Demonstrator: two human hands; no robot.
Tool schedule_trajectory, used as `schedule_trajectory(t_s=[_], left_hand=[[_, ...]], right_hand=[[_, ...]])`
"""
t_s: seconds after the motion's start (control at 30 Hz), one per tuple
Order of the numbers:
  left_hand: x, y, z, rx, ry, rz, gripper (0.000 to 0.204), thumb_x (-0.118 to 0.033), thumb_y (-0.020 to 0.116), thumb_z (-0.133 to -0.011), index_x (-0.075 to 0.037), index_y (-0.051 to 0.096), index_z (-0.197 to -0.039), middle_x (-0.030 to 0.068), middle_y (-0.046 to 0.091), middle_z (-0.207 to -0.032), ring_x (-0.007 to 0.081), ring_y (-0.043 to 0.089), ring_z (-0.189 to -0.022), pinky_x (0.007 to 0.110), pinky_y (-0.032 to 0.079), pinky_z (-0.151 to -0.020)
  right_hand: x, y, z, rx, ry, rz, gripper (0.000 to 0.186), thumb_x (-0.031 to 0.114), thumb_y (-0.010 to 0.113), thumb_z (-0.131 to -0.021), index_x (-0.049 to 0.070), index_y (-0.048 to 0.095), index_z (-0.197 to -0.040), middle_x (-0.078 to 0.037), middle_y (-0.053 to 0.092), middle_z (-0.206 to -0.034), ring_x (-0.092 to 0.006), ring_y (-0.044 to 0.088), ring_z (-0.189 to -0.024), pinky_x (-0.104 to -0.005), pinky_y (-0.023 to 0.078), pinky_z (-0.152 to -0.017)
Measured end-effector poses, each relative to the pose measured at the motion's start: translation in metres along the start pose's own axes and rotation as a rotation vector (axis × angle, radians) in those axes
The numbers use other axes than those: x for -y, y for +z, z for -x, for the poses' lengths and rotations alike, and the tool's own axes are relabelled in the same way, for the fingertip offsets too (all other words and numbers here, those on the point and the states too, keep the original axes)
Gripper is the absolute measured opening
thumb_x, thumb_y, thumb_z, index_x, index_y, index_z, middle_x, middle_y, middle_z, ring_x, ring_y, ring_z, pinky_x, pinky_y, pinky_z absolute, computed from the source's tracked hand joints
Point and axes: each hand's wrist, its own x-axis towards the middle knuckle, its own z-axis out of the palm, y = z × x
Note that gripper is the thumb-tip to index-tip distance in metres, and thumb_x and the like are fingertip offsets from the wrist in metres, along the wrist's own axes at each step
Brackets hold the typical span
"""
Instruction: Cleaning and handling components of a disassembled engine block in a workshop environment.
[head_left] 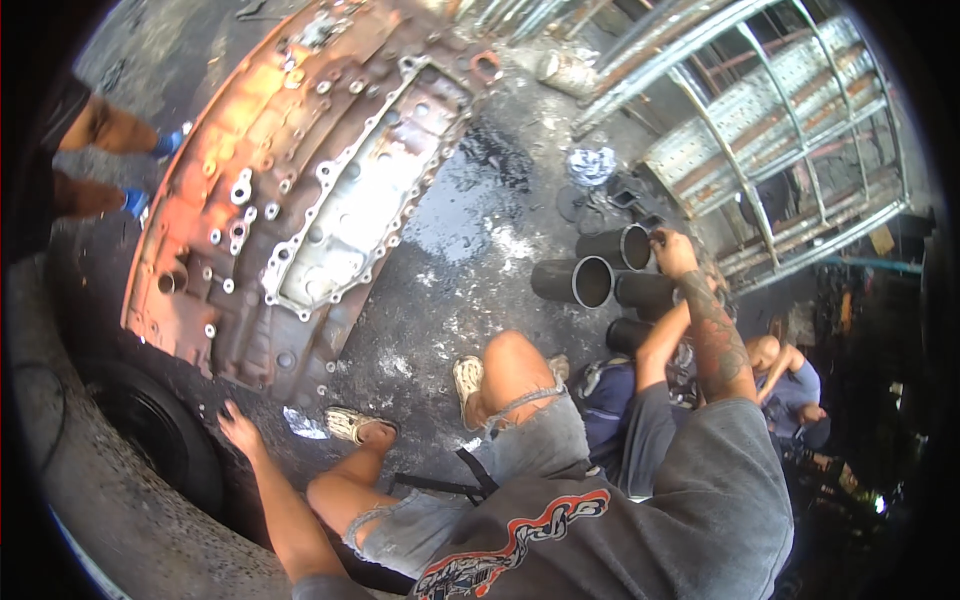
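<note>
My left hand (240, 430) hangs open with its fingers apart, near a dark tyre (150, 425) and the near end of a large engine block (225, 230). Nothing is in it. My right arm, tattooed, reaches forward to several black cylinder liners (612, 247) lying on their sides. Curled fingers of my right hand (676, 252) are at the rim of the farthest liner; what they hold, if anything, is hidden. The block lies on the dirty ground, orange-brown, with a silvery gasketed cavity (365, 190) in its face.
A metal rack frame (760, 140) stands at the far right. Dark oil (465, 190) wets the ground beside the block. Another person's feet (150, 175) show at the left. At the right a person in a blue-grey shirt (795, 385) crouches close to my right arm.
</note>
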Motion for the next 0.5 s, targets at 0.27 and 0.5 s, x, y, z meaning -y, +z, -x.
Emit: schedule_trajectory(t_s=[0.27, 0.5], left_hand=[[-0.051, -0.113, 0.124, 0.522, -0.07, -0.413, 0.049, -0.035, 0.052, -0.09, 0.004, 0.054, -0.118, 0.0271, 0.056, -0.117, 0.0415, 0.05, -0.113, 0.043, 0.038, -0.098], [-0.263, -0.067, 0.205, 0.633, -0.286, -0.383, 0.056, -0.032, 0.059, -0.086, 0.013, 0.05, -0.119, 0.029, 0.057, -0.115, 0.0392, 0.053, -0.112, 0.04, 0.042, -0.094]], right_hand=[[-0.052, 0.015, -0.091, 0.121, 0.097, -0.082, 0.034, 0.017, 0.061, -0.079, 0.005, 0.058, -0.111, -0.021, 0.063, -0.099, -0.0362, 0.06, -0.097, -0.0431, 0.046, -0.086], [-0.116, 0.225, -0.273, 0.356, 0.348, -0.086, 0.068, 0.024, 0.067, -0.078, 0.015, 0.033, -0.137, -0.023, 0.036, -0.134, -0.0424, 0.051, -0.111, -0.0487, 0.044, -0.091]])
